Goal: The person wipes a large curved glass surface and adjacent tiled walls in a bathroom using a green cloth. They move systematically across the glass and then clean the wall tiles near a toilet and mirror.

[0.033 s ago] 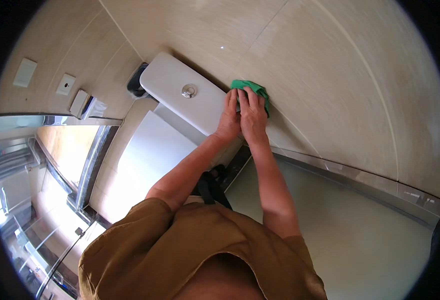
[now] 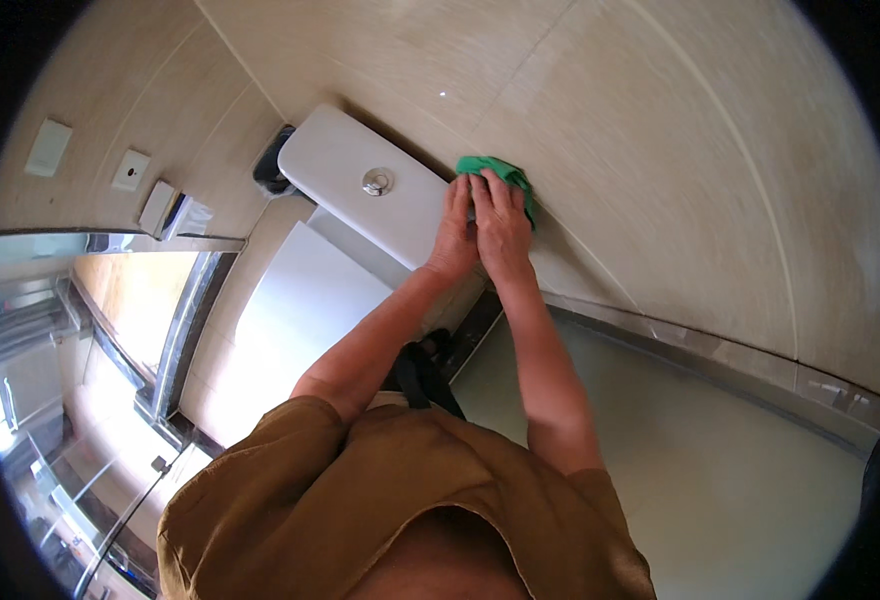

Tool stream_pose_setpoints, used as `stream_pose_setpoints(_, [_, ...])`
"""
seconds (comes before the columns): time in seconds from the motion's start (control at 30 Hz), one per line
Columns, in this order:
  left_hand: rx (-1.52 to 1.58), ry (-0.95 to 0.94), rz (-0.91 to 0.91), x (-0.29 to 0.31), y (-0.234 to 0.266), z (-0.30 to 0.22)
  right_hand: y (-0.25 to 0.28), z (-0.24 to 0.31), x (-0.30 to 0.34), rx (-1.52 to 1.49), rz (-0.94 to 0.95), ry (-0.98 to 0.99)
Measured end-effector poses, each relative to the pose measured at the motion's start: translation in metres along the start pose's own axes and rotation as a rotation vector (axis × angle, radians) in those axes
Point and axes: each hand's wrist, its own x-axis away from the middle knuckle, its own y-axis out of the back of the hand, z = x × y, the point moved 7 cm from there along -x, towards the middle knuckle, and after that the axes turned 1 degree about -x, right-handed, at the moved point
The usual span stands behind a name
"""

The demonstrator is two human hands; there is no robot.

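Grip of the right hand [image 2: 505, 232] closed on a green cloth [image 2: 491, 164], fingers laid over it, cloth showing past the fingertips, at the beige tiled wall [image 2: 660, 150]. Left hand [image 2: 453, 242] close beside; cannot tell whether its fingers pinch the cloth too, overlap hides them. Left of the grip: white cistern lid [image 2: 330, 150], round silver flush button [image 2: 378, 181] in it. Farther left: dark container [image 2: 270, 168]. Below left, nearer the body: lowered white toilet lid [image 2: 305, 290]
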Motion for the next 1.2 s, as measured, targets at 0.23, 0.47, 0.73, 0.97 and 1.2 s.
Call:
stream_pose_setpoints(0.23, [0.162, 0.063, -0.014, -0.008, 0.001, 0.01, -0.001, 0.005, -0.008, 0.019, 0.002, 0.076])
stream_pose_setpoints(0.47, [-0.09, -0.013, 0.065, 0.005, -0.021, -0.007, 0.015, -0.017, 0.026, -0.056, -0.057, -0.07])
stream_pose_setpoints(0.73, [-0.003, -0.048, 0.241, 0.057, -0.096, -0.029, 0.037, -0.063, 0.104, -0.006, -0.076, -0.222])
stream_pose_setpoints(0.97, [0.257, 0.042, 0.425, 0.091, -0.153, -0.033, 0.062, -0.093, 0.159, 0.061, -0.213, -0.352])
stream_pose_setpoints(1.2, [0.565, 0.187, 0.673, 0.109, -0.197, -0.06, 0.111, -0.101, 0.176, 0.276, -0.191, -0.472])
